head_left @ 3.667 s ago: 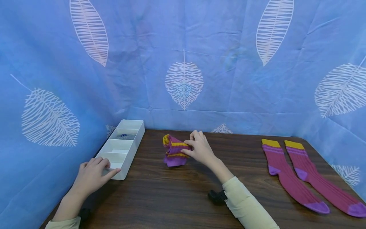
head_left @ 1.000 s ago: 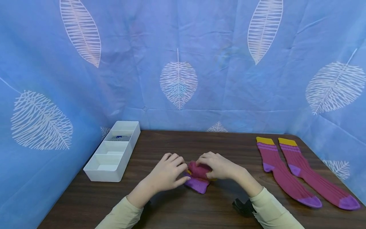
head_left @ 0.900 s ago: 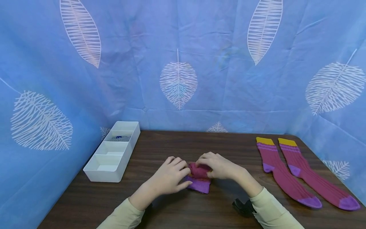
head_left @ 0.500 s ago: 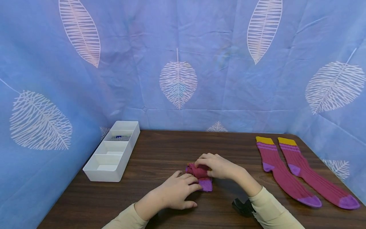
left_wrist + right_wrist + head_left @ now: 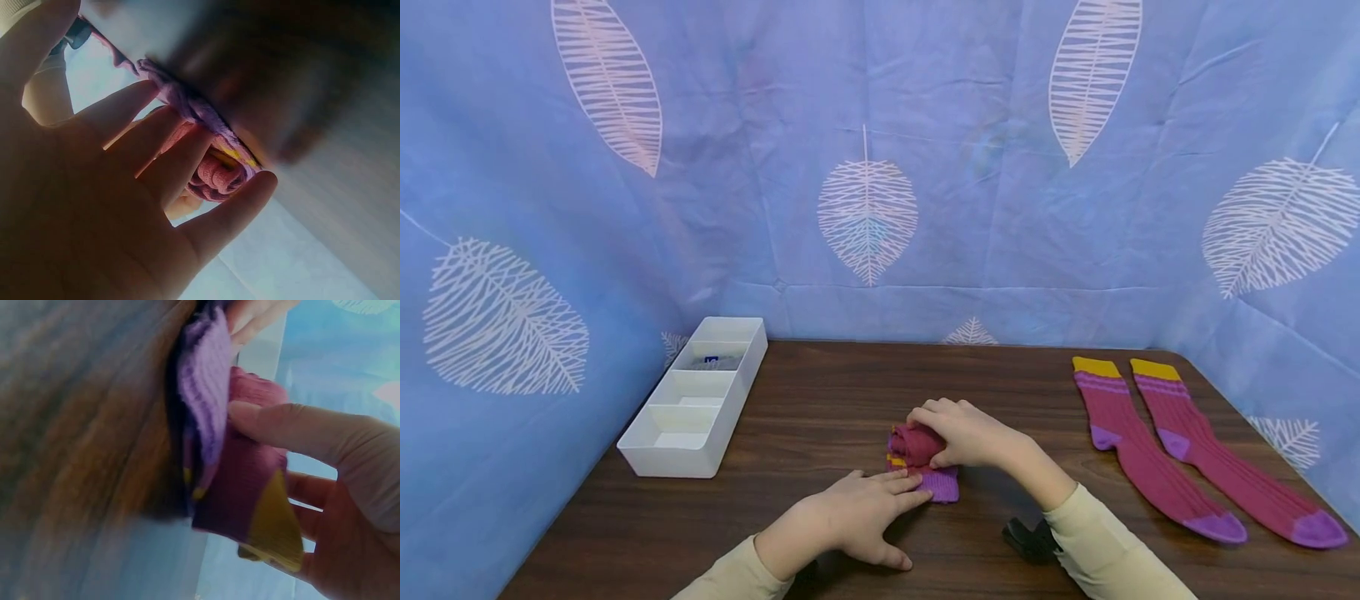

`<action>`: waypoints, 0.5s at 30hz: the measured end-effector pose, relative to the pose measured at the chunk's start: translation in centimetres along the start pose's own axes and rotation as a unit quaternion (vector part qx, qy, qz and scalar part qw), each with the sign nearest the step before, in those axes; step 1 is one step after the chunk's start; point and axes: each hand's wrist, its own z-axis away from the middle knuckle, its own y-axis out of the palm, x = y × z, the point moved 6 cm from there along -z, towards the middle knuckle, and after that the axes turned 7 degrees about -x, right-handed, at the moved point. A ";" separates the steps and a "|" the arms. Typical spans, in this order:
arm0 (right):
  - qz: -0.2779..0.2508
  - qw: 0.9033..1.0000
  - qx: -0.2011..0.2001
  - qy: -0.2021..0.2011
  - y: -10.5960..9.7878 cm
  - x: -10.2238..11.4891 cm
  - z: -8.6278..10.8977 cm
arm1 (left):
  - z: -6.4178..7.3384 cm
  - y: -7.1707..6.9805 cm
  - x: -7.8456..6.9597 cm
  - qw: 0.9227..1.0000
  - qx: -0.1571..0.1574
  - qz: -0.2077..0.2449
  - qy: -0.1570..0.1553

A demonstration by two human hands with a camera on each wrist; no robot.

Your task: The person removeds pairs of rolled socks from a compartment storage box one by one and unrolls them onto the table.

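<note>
A maroon sock bundle [image 5: 912,447] with mustard and purple parts lies on the table in front of me, partly rolled, its purple ribbed end [image 5: 942,485] flat toward my side. My right hand [image 5: 972,432] grips the roll from the right; in the right wrist view its thumb [image 5: 269,422] lies on the maroon knit [image 5: 237,481]. With fingers spread and nearly straight, my left hand [image 5: 859,514] touches the flat end. The left wrist view shows these fingers [image 5: 178,162] in front of the coiled roll [image 5: 215,175]. The fingers hide part of the bundle.
A white divided box [image 5: 722,417] stands at the left, with a clear packet [image 5: 715,362] in one compartment. Two maroon socks [image 5: 1150,467] [image 5: 1240,467] with mustard tops lie flat at the right. A blue leaf-print cloth [image 5: 985,233] hangs behind the dark wooden table [image 5: 820,392].
My left hand has left the box, come to the bundle, then slid right and nearer me onto its flat end. The bundle has moved nearer me and right; my right hand still holds it.
</note>
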 end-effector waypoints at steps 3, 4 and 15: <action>-0.005 1.000 0.014 0.013 0.2 -0.3 -0.5 | 0.0 0.0 0.0 1.000 0.000 0.007 0.000; -0.010 1.000 0.019 0.018 0.3 -0.4 -0.7 | 0.0 0.0 0.0 1.000 -0.001 0.008 0.000; -0.034 0.999 0.001 0.019 -0.1 -1.3 -2.2 | 0.0 -0.1 0.2 1.000 0.000 0.012 0.002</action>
